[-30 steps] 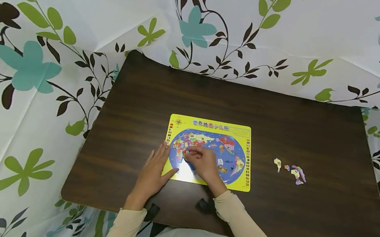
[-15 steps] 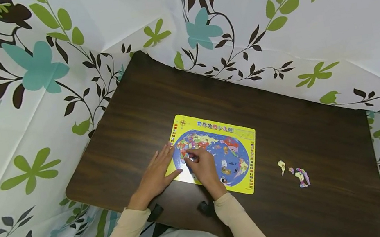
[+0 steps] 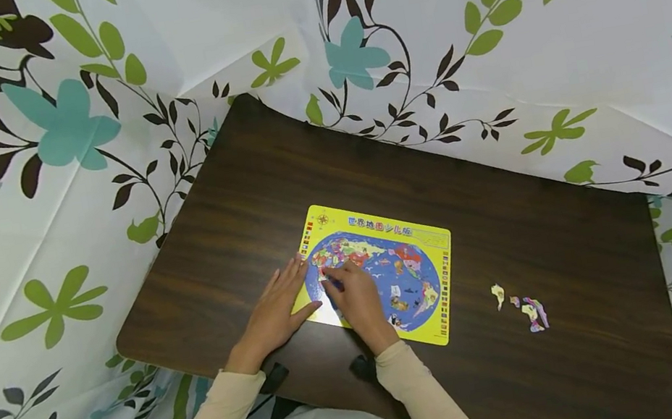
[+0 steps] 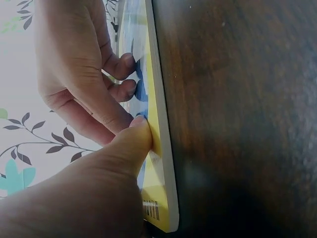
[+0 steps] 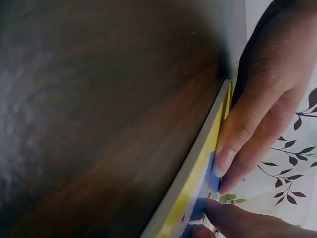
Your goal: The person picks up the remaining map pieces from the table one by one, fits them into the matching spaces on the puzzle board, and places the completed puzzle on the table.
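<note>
Since a second ago the right hand [image 3: 359, 301] has slid a little toward the left part of the map, and its fingertips now sit closer to the left hand [image 3: 275, 313]; the left hand has hardly shifted.

Under both hands lies the puzzle board [image 3: 426, 239], a flat yellow-framed board with a blue round world map, coloured country pieces already set in it and a title line along its far edge. It lies flat on the dark wood bench [image 3: 543, 228], its near-left corner beneath the left hand.

Right hand: fingers curled downward, tips pressing on the map near its left side (the wrist view shows two bent fingers on the blue area). A small dark bit shows at the fingertips, but whether a piece is pinched there I cannot tell. Left hand: grip apart, fingers straight and spread, lying partly on the bench and partly over the board's left edge, with the thumb [image 4: 132, 144] pressed flat on the yellow frame, just beside the right hand's fingers.

Well to the right of the right hand, a few loose puzzle pieces [image 3: 526, 307] lie on the bench in a small cluster, apart from the board. Leaf-and-flower patterned fabric [image 3: 35, 140] surrounds the bench on the left and far sides.
</note>
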Demonstrator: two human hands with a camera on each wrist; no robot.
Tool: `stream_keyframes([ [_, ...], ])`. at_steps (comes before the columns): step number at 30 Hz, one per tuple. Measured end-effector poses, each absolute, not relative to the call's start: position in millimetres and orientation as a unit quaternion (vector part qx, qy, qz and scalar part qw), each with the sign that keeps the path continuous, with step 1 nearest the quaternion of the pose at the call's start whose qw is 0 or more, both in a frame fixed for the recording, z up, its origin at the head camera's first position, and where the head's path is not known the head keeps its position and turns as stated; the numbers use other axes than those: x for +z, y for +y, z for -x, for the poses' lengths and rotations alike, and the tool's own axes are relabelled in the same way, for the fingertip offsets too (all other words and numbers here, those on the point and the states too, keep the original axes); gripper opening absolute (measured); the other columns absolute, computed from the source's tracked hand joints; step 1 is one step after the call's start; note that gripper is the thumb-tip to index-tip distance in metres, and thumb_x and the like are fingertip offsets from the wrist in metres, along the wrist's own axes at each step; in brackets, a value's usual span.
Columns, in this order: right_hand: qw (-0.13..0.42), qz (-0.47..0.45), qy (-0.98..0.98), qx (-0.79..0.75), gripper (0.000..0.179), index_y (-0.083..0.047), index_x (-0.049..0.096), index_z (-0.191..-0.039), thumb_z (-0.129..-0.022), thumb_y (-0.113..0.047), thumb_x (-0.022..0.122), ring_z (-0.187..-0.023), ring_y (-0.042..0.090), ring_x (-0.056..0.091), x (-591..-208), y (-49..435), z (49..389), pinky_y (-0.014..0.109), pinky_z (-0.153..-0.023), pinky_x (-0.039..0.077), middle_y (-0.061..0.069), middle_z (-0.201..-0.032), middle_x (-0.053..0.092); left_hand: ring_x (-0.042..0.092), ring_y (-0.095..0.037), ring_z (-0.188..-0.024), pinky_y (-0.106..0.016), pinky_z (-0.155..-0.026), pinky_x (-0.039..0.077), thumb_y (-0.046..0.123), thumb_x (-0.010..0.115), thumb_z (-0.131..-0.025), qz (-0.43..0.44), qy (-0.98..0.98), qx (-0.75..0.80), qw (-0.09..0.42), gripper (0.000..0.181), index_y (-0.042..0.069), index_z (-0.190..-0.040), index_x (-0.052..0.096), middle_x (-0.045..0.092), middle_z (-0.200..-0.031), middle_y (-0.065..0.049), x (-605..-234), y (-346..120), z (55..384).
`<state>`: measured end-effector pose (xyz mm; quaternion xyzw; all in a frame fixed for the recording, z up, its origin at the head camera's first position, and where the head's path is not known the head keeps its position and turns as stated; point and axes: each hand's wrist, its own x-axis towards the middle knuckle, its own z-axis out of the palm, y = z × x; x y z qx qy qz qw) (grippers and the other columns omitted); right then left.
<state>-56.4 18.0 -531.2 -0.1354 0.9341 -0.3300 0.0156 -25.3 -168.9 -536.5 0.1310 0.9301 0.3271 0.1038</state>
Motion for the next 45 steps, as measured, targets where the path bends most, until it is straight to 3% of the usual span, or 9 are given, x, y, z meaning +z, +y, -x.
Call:
stream_keyframes([
  [18,-0.013,0.125,0.935,-0.331,0.025,-0.007,0.078,-0.119,-0.099,-0.019,0.073,-0.067,0.009,0.056,-534.0,21.8,51.1,0.025,-0.059,0.049,0.003,-0.090,0.066,0.017,-0.029,-0.158,-0.049,-0.128,0.011,0.039,0.070,-0.099,-0.142,0.931,0.320,0.103,0.083,0.004,-0.162,0.029,0.019,-0.170,-0.014,-539.5,-164.2,25.1],
  [21,-0.040,0.104,0.926,-0.361,0.022,-0.006,0.078,-0.117,-0.097,-0.016,0.074,-0.066,0.010,0.058,-531.9,33.3,44.6,0.025,-0.058,0.051,0.003,-0.089,0.066,0.017,-0.030,-0.158,-0.050,-0.128,0.011,0.039,0.070,-0.099,-0.145,0.928,0.325,0.108,0.083,0.003,-0.161,0.029,0.019,-0.170,-0.015,-540.6,-161.4,26.0],
  [27,-0.140,0.016,0.904,-0.404,0.017,-0.002,0.079,-0.108,-0.093,-0.009,0.078,-0.063,0.015,0.060,-521.5,84.2,33.5,0.026,-0.055,0.051,0.008,-0.084,0.067,0.016,-0.032,-0.158,-0.052,-0.128,0.011,0.038,0.070,-0.099,-0.135,0.933,0.317,0.106,0.084,0.002,-0.162,0.028,0.019,-0.170,-0.015,-540.4,-168.2,28.7],
  [33,-0.195,-0.132,0.901,-0.365,0.015,0.002,0.078,-0.107,-0.094,-0.006,0.076,-0.067,0.022,0.064,-524.2,186.5,30.9,0.017,-0.061,0.044,0.015,-0.089,0.069,0.014,-0.034,-0.159,-0.053,-0.128,0.009,0.039,0.067,-0.101,-0.135,0.930,0.322,0.113,0.083,0.002,-0.163,0.025,0.016,-0.171,-0.017,-540.2,-169.4,34.4],
  [39,-0.125,-0.218,0.916,-0.312,0.028,0.005,0.074,-0.118,-0.093,-0.007,0.076,-0.080,0.037,0.069,-533.6,248.1,29.9,0.046,-0.074,0.054,0.024,-0.106,0.070,0.010,-0.033,-0.159,-0.052,-0.128,0.005,0.038,0.066,-0.101,-0.127,0.932,0.316,0.124,0.085,0.002,-0.163,0.022,0.012,-0.172,-0.016,-539.5,-175.2,33.5],
  [42,-0.103,-0.240,0.916,-0.305,0.037,0.006,0.070,-0.125,-0.094,-0.013,0.076,-0.089,0.043,0.067,-535.3,258.7,25.6,0.057,-0.086,0.050,0.027,-0.111,0.066,0.009,-0.031,-0.160,-0.051,-0.128,0.004,0.040,0.066,-0.101,-0.129,0.931,0.314,0.134,0.085,0.003,-0.164,0.021,0.011,-0.172,-0.015,-541.0,-171.8,34.8],
  [45,-0.106,-0.254,0.912,-0.306,0.036,0.007,0.071,-0.124,-0.095,-0.014,0.076,-0.100,0.045,0.063,-536.3,264.4,22.4,0.061,-0.092,0.047,0.028,-0.113,0.064,0.008,-0.030,-0.160,-0.050,-0.128,0.004,0.041,0.065,-0.101,-0.130,0.929,0.315,0.144,0.085,0.004,-0.164,0.022,0.011,-0.173,-0.014,-544.1,-165.9,36.8],
])
